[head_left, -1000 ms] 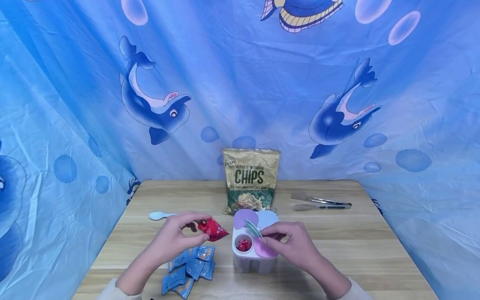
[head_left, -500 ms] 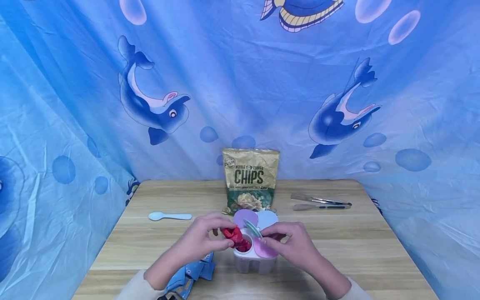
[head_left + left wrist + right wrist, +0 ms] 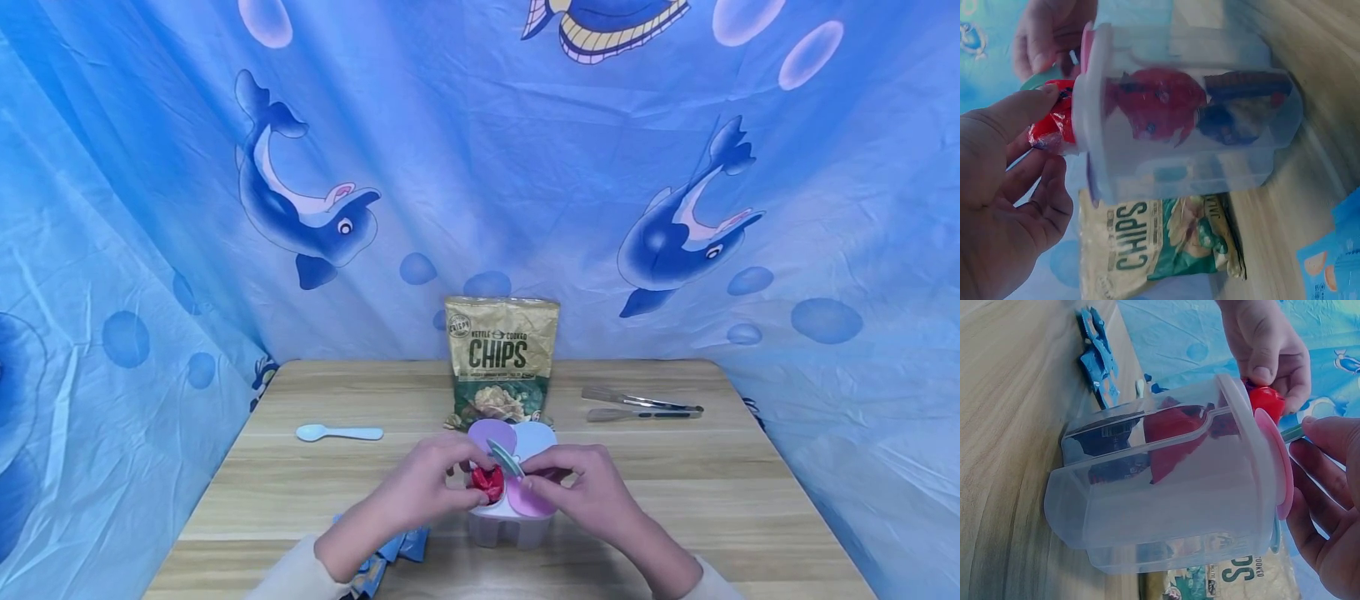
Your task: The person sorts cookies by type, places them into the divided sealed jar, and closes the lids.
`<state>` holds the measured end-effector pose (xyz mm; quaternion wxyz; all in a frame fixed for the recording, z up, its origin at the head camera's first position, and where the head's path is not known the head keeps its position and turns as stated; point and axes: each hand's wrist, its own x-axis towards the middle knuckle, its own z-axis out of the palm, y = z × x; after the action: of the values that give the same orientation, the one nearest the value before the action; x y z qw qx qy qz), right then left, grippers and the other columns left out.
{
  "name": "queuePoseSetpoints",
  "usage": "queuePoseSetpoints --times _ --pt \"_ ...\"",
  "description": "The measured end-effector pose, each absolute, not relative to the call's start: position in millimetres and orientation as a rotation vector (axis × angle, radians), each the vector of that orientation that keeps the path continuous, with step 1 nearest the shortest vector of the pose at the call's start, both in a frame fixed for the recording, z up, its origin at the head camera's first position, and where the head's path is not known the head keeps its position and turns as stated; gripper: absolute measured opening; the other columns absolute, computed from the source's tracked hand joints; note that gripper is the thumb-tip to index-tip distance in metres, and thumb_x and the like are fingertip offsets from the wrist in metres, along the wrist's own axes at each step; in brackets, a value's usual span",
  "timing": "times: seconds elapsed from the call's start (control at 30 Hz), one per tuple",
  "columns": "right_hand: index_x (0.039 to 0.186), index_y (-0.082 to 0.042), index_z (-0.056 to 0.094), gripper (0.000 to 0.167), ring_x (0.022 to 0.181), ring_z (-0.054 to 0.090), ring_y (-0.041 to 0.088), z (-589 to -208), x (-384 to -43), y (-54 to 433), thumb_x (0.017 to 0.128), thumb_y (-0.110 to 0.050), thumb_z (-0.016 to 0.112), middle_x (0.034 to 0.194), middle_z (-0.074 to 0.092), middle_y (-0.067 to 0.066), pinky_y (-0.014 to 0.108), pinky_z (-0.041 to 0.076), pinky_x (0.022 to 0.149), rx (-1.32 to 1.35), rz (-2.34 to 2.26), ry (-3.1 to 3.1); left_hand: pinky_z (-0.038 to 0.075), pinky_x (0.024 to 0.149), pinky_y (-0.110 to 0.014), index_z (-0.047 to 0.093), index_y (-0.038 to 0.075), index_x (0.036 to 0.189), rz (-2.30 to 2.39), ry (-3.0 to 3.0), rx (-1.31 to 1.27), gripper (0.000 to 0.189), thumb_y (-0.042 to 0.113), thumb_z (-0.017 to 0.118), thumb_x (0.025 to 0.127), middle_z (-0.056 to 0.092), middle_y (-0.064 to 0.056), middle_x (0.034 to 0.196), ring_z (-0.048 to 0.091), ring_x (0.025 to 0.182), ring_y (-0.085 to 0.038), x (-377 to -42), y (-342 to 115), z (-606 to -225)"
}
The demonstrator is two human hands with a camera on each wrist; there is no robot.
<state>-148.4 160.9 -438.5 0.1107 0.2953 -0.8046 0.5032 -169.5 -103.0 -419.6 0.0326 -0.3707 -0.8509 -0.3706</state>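
Observation:
My left hand [image 3: 431,487] pinches a small red wrapped packet [image 3: 489,482] at the round opening of a clear plastic storage box [image 3: 510,530] with a white top. In the left wrist view the packet [image 3: 1054,125] sits right at the box's rim, between thumb and fingers. Through the clear wall show red packets [image 3: 1160,103] with dark blue ones [image 3: 1241,112] below them. My right hand [image 3: 588,487] holds up a green lid [image 3: 506,458] by its edge, tilted over the same opening. Pink [image 3: 531,498], purple [image 3: 491,437] and pale blue lids [image 3: 536,437] lie flat on the top.
Several blue packets [image 3: 408,546] lie left of the box, partly behind my left arm. A pale blue spoon [image 3: 345,433] lies farther back on the left. Behind the box stands a chips bag [image 3: 501,358]. Metal tongs [image 3: 645,407] lie at the back right.
My left hand has carried the red packet rightward from over the blue packets to the box's opening. My right hand keeps the green lid raised and has hardly moved.

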Motion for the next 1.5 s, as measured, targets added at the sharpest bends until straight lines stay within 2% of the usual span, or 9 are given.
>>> queuePoseSetpoints --times 0.13,0.37,0.5,0.67,0.77,0.93,1.17,1.33,1.5 --pt "0.100 -0.018 0.081 0.013 0.074 0.071 0.005 -437.9 -148.3 160.7 0.088 -0.013 0.081 0.092 0.079 -0.005 0.028 0.061 0.064 0.870 1.480 -2.363 0.057 0.086 -0.030 0.077 0.019 0.102 -1.044 -2.578 -1.196 0.022 0.020 0.087 0.082 0.073 0.012 0.102 0.064 0.098 -0.005 -167.1 -100.4 -420.6" --pt "0.100 -0.018 0.081 0.012 0.074 0.070 0.005 -437.2 -147.0 161.6 0.089 -0.015 0.081 0.092 0.079 -0.004 0.028 0.061 0.064 0.861 1.485 -2.384 0.053 0.079 -0.020 0.078 0.014 0.119 -0.941 -2.576 -1.289 0.033 0.022 0.084 0.087 0.066 0.010 0.106 0.057 0.097 -0.005 -165.6 -104.7 -419.1" --pt "0.100 -0.018 0.081 0.012 0.074 0.070 0.005 -437.2 -146.6 161.5 0.088 -0.015 0.081 0.092 0.079 -0.004 0.028 0.061 0.064 0.863 1.481 -2.377 0.054 0.083 -0.023 0.077 0.016 0.122 -0.892 -2.592 -1.284 0.036 0.024 0.083 0.088 0.070 0.012 0.105 0.060 0.099 -0.005 -166.5 -103.4 -419.5" --pt "0.100 -0.018 0.081 0.013 0.074 0.071 0.006 -437.6 -146.2 160.8 0.088 -0.014 0.082 0.092 0.079 -0.004 0.028 0.061 0.064 0.863 1.479 -2.365 0.054 0.079 -0.023 0.076 0.024 0.107 -0.886 -2.649 -1.198 0.022 0.025 0.084 0.087 0.070 0.016 0.098 0.062 0.092 -0.004 -166.2 -101.9 -418.0" --pt "0.099 -0.018 0.081 0.013 0.074 0.071 0.005 -438.1 -146.4 160.7 0.087 -0.013 0.082 0.092 0.079 -0.005 0.028 0.061 0.064 0.858 1.479 -2.363 0.052 0.078 -0.022 0.080 0.025 0.101 -0.794 -2.599 -1.265 0.014 0.026 0.083 0.087 0.074 0.017 0.096 0.061 0.091 -0.005 -167.0 -102.3 -417.2" --pt "0.099 -0.019 0.081 0.014 0.074 0.071 0.005 -439.6 -147.8 161.1 0.087 -0.012 0.082 0.092 0.079 -0.005 0.028 0.061 0.064 0.859 1.469 -2.358 0.053 0.084 -0.025 0.083 0.023 0.101 -0.630 -2.492 -1.382 0.014 0.028 0.082 0.088 0.077 0.014 0.099 0.062 0.095 -0.006 -170.3 -103.0 -417.0" --pt "0.100 -0.018 0.081 0.014 0.074 0.071 0.005 -441.3 -147.2 160.6 0.088 -0.012 0.082 0.092 0.079 -0.004 0.029 0.061 0.064 0.857 1.477 -2.378 0.051 0.082 -0.024 0.082 0.023 0.096 -0.599 -2.528 -1.390 0.007 0.027 0.079 0.090 0.075 0.015 0.095 0.059 0.092 -0.005 -173.0 -101.6 -423.6" --pt "0.100 -0.018 0.081 0.014 0.074 0.071 0.005 -440.9 -147.0 160.6 0.088 -0.011 0.081 0.093 0.079 -0.004 0.029 0.062 0.064 0.872 1.475 -2.373 0.052 0.084 -0.025 0.080 0.024 0.101 -0.765 -2.583 -1.328 0.011 0.025 0.080 0.090 0.069 0.016 0.097 0.059 0.096 -0.004 -171.9 -100.9 -426.4" --pt "0.099 -0.018 0.081 0.015 0.074 0.071 0.005 -441.3 -147.7 160.9 0.087 -0.009 0.081 0.092 0.079 -0.005 0.029 0.061 0.064 0.880 1.466 -2.355 0.051 0.084 -0.023 0.080 0.023 0.106 -0.611 -2.577 -1.431 0.016 0.017 0.072 0.094 0.070 0.014 0.103 0.059 0.096 -0.006 -171.9 -100.2 -424.7"
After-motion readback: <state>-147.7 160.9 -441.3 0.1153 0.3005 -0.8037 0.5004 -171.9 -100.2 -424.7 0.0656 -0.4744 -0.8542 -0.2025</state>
